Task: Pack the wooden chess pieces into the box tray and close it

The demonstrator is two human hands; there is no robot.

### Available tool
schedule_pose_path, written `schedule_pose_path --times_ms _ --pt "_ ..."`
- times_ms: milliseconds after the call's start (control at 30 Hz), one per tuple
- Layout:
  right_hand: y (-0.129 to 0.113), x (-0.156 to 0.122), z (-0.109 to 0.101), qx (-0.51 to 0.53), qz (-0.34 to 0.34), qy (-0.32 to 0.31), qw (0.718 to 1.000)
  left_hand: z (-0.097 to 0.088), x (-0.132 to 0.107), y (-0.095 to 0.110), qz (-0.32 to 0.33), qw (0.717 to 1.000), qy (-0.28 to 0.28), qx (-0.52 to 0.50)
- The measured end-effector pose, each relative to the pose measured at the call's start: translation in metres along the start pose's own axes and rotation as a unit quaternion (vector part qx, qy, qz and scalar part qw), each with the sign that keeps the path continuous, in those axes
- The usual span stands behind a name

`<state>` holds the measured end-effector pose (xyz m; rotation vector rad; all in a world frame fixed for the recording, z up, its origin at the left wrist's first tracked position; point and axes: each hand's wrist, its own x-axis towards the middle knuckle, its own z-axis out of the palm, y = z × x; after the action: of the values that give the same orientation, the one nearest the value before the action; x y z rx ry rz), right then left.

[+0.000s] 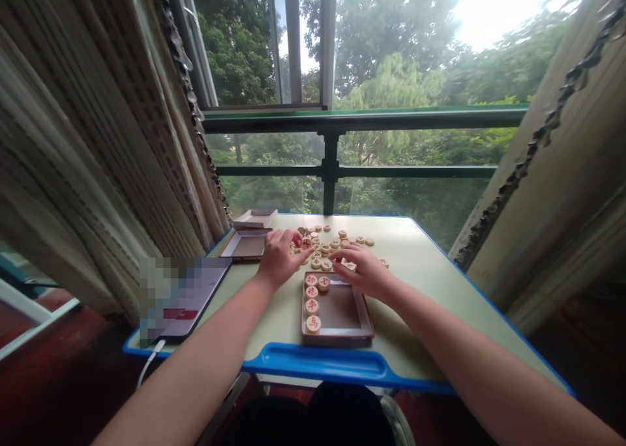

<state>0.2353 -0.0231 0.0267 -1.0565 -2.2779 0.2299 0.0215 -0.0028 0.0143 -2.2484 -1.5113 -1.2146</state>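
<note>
Wooden discs (326, 265), left hand (280, 255), right hand (366, 270) close, box (341, 310) (five inside)

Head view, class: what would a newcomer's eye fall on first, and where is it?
Probably the bright window first, filling the upper middle with green trees. Next come the person's left hand and right hand, at the scattered round pieces towards the far side of the pale, blue-edged table. Nearer the viewer, a shallow box holds five red-marked pieces, four in a column along its left side.

device (201, 299) — partly pixelated | far pieces (327, 228) — illegible | left curtain (98, 113) cut off
</note>
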Motion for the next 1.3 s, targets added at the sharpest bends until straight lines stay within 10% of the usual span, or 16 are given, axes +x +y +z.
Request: schedule_pose_path --times_ms 367,500,667,1300 --pt "-0.015 0.002 0.01 0.267 0.125 0.065 0.953 -0.006 -0.003 0.018 0.159 0.986 -0.046 -0.031" --pt "0.006 0.007 0.0 0.102 0.167 0.089 0.977 -0.002 0.002 -0.001 0.097 0.994 -0.045 0.004" --pt "0.043 0.009 -0.015 -0.132 0.197 -0.013 0.971 0.013 0.003 -0.026 0.013 0.983 -0.181 0.025" --pt "0.054 0.006 -0.01 -0.13 0.2 -0.021 0.971 0.021 -0.002 -0.024 -0.007 0.981 -0.194 0.004"
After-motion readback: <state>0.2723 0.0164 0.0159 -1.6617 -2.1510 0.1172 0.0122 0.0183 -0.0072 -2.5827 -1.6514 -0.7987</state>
